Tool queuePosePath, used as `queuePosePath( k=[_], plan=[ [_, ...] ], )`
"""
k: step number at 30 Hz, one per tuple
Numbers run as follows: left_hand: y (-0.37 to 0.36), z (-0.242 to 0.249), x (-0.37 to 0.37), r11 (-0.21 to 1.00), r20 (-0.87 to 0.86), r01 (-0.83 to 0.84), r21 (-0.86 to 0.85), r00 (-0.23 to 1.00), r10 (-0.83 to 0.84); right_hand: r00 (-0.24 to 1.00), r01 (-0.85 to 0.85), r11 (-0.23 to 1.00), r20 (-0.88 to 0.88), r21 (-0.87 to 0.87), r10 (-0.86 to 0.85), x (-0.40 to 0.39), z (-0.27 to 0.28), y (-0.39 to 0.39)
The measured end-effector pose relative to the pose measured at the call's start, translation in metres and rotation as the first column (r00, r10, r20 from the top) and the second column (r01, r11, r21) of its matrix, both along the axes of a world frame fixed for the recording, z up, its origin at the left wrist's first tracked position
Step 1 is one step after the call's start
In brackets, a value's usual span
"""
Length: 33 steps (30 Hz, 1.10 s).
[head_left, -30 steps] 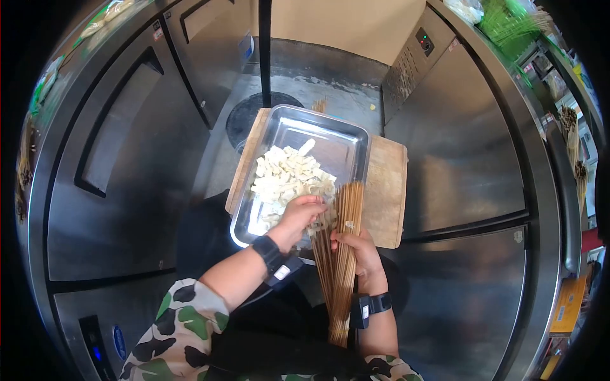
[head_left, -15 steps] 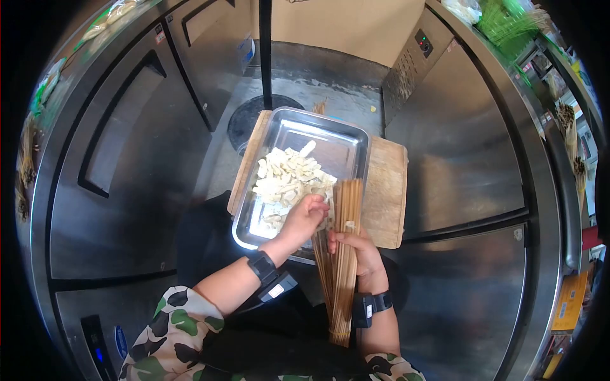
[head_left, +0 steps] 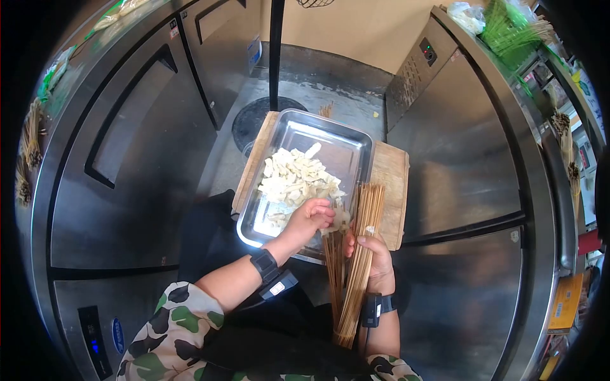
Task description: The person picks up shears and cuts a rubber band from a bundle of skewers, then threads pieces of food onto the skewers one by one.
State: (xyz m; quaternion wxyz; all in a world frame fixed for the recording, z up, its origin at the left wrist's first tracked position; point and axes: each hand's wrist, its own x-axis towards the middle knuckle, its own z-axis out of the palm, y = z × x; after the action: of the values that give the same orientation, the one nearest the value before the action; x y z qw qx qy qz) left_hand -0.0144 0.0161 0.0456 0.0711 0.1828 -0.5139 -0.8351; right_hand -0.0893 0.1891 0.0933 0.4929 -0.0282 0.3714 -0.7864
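A thick bundle of bamboo skewers slants upward in my right hand, whose fingers are wrapped round it. To its left, a thinner group of skewers carries pale food pieces at the upper ends. My left hand is closed, fingers curled beside those pieces; what is in the fingertips, if anything, is hidden. Under and beyond the left hand, a heap of whitish cut food pieces lies in a shiny metal tray. A small pale bit sticks to the thick bundle near my right thumb.
The tray rests on a wooden board. Steel cabinets stand at the left and right. A black pole rises beyond the tray, near a round dark cover on the floor. More skewers are at far right.
The thick skewer bundle has tipped right, away from the thinner group, and the pale pieces on that group now show more. My left hand stays close to them, fingers still curled.
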Motion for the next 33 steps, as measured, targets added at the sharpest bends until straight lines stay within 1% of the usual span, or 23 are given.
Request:
queuePosePath(
  k=[1,4,7,10,11,12,14,17,19,20,21,24,27,30,32,33],
  plan=[
    [-0.001,0.004,0.001,1.0,-0.005,0.023,-0.006,1.0,-0.023,1.0,0.008,1.0,0.005,0.026,-0.008,0.001,0.0,0.0],
    [-0.003,0.018,0.007,1.0,0.06,0.014,-0.017,0.998,-0.013,1.0,0.019,1.0,0.001,0.012,-0.019,0.002,0.001,0.001],
    [0.002,0.006,0.017,0.996,0.152,-0.085,-0.006,0.985,0.085,0.999,0.044,0.999,-0.02,0.026,-0.043,0.004,0.0,0.001],
    [0.022,0.013,0.034,0.987,0.24,0.043,0.158,0.968,-0.081,1.0,0.002,0.998,0.023,-0.059,0.0,0.001,-0.002,0.004],
    [0.027,0.003,0.037,0.891,0.053,0.25,0.378,0.955,-0.291,1.0,0.001,0.998,0.017,-0.069,0.001,0.002,0.0,0.004],
    [0.032,0.031,0.041,0.838,0.058,0.337,0.43,0.915,-0.398,0.999,-0.01,0.996,0.029,-0.084,0.013,0.003,0.0,0.003],
    [0.046,0.033,0.04,0.719,-0.029,0.417,0.556,0.874,-0.485,0.998,-0.028,0.993,0.046,-0.111,0.034,0.002,0.001,0.005],
    [0.059,0.041,0.036,0.807,0.025,0.348,0.477,0.912,-0.408,0.998,0.007,0.991,0.062,-0.136,0.002,-0.001,-0.007,0.011],
    [0.061,0.038,0.036,0.875,0.031,0.316,0.366,0.936,-0.351,0.998,0.038,0.983,0.058,-0.181,-0.028,-0.002,-0.007,0.013],
    [0.062,0.035,0.037,0.905,0.033,0.295,0.307,0.947,-0.319,0.998,0.045,0.984,0.052,-0.173,-0.037,-0.003,-0.007,0.013],
    [0.065,0.033,0.036,0.946,-0.098,0.25,0.209,0.967,-0.234,0.998,0.052,0.985,0.048,-0.166,-0.045,-0.002,-0.007,0.013],
    [0.07,0.019,0.036,0.972,-0.128,0.188,0.139,0.977,-0.171,0.998,0.055,0.992,0.03,-0.113,-0.052,-0.002,-0.005,0.011],
    [0.076,0.012,0.034,0.986,-0.093,0.13,0.102,0.988,-0.12,0.999,0.042,0.998,-0.005,-0.043,-0.042,0.001,-0.001,0.006],
    [0.078,0.003,0.032,0.989,0.03,0.12,-0.083,0.993,-0.118,0.999,0.035,0.999,-0.019,0.028,-0.034,0.002,-0.003,0.004],
    [0.083,-0.011,0.031,0.986,0.084,0.093,-0.141,0.993,-0.082,0.998,0.043,0.994,-0.05,0.104,-0.038,0.002,-0.004,0.002],
    [0.085,-0.015,0.03,0.982,0.109,0.084,-0.171,0.992,-0.065,0.999,0.033,0.997,-0.01,0.07,-0.032,0.002,-0.004,0.001]
  ],
)
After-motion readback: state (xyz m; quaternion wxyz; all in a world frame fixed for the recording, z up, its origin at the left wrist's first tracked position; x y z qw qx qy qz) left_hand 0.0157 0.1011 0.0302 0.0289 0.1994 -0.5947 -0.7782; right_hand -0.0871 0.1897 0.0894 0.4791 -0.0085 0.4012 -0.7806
